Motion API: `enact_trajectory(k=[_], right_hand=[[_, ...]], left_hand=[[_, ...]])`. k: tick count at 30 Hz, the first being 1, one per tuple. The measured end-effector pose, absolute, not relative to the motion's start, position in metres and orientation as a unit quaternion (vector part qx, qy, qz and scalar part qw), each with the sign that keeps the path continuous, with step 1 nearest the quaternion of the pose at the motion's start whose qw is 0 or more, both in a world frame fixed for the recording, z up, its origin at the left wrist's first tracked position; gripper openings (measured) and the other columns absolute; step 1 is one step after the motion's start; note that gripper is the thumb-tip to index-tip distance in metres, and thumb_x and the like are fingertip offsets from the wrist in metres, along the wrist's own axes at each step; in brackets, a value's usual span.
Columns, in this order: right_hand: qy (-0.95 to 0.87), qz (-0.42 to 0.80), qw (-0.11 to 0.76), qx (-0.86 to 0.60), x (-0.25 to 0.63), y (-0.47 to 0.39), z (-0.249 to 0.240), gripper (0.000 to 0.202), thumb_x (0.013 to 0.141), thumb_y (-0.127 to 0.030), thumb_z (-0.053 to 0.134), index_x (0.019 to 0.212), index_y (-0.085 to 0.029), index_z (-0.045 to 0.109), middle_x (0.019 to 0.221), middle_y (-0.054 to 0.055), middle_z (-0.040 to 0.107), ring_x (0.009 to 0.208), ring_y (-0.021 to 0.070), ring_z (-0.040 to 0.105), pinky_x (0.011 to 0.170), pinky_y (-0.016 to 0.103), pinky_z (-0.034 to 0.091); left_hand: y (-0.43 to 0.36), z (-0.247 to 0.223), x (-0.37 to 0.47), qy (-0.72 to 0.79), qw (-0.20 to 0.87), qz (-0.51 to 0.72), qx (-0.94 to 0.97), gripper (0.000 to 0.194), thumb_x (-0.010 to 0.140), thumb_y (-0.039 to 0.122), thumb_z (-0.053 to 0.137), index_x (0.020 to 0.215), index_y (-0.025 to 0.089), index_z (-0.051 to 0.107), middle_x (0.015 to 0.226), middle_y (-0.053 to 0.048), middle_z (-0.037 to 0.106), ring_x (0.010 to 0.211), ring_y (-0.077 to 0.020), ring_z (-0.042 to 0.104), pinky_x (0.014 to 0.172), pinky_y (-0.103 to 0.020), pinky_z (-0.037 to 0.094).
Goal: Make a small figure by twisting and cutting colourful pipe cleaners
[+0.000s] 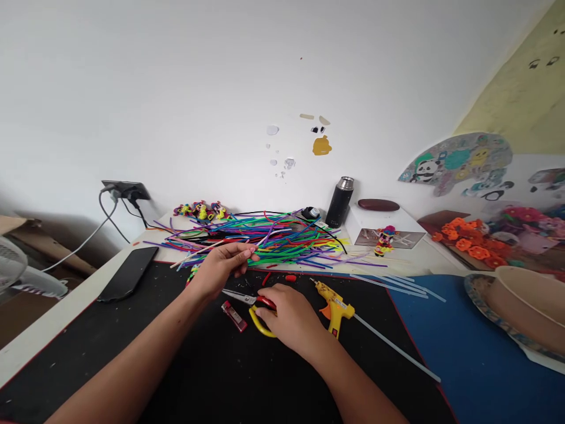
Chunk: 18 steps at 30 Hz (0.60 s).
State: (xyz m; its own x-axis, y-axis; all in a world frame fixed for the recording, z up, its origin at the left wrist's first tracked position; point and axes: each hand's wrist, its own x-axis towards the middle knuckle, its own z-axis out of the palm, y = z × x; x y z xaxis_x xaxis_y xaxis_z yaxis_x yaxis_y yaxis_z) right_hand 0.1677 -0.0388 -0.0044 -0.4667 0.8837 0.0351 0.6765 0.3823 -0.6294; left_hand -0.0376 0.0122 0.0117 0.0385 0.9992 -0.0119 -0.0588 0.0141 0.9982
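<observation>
My left hand point(225, 266) is closed in a pinch on a thin pale purple stem, just in front of a pile of coloured pipe cleaners point(291, 235). My right hand point(286, 315) is closed around the red and yellow handles of the scissors point(241, 297), whose blades point left and lie low over the black mat. Part of the handles is hidden by my fingers. A dark red lighter point(233, 315) lies just below the blades. To the right of my right hand rests a yellow glue gun point(335, 306) with a long glue stick in its back.
A phone point(128, 274) lies at the left, small figures point(200, 211) behind it. At the back right are a black flask point(339, 203) and a white box point(408, 227) with another figure before it. Loose glue sticks point(401, 285) and a round bin point(529, 306) stand further right.
</observation>
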Motion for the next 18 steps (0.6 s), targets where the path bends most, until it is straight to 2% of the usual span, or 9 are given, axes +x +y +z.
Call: enact_trajectory(k=[4,8,13,18], right_hand=[[-0.744,0.363,0.312,-0.466,0.169,-0.034,-0.005,0.026,0.095,-0.022,0.067,0.118,-0.020,0.078,0.104,0.006,0.078,0.092,0.0184,0.073,0.083,0.027,0.054],[-0.668,0.412,0.409,-0.467,0.170,-0.028,-0.008,0.022,0.096,-0.031,0.065,0.111,-0.019,0.078,0.092,0.005,0.079,0.081,0.0175,0.072,0.074,0.027,0.055],[-0.631,0.445,0.455,-0.444,0.171,-0.025,-0.013,0.027,0.099,-0.039,0.061,0.109,-0.019,0.075,0.094,0.006,0.079,0.082,0.0186,0.075,0.072,0.028,0.057],[-0.648,0.381,0.466,-0.467,0.169,-0.027,-0.013,0.022,0.096,-0.033,0.064,0.111,-0.021,0.076,0.097,0.005,0.081,0.078,0.0175,0.073,0.072,0.029,0.057]], left_hand=[[0.012,0.005,-0.035,0.468,0.533,0.507,0.491,0.042,0.074,0.050,0.089,0.096,0.017,0.076,0.082,-0.004,0.076,0.056,-0.0099,0.052,0.051,-0.022,0.038],[0.006,0.003,-0.032,0.472,0.519,0.494,0.513,0.043,0.077,0.053,0.086,0.095,0.016,0.073,0.081,-0.005,0.076,0.055,-0.0103,0.052,0.053,-0.023,0.041],[-0.009,0.005,-0.026,0.490,0.489,0.461,0.556,0.046,0.079,0.057,0.083,0.101,0.019,0.067,0.083,-0.005,0.077,0.059,-0.0140,0.057,0.057,-0.026,0.047],[-0.020,0.007,-0.017,0.492,0.468,0.439,0.588,0.039,0.083,0.055,0.078,0.094,0.021,0.064,0.080,-0.003,0.072,0.064,-0.0161,0.060,0.058,-0.026,0.047]])
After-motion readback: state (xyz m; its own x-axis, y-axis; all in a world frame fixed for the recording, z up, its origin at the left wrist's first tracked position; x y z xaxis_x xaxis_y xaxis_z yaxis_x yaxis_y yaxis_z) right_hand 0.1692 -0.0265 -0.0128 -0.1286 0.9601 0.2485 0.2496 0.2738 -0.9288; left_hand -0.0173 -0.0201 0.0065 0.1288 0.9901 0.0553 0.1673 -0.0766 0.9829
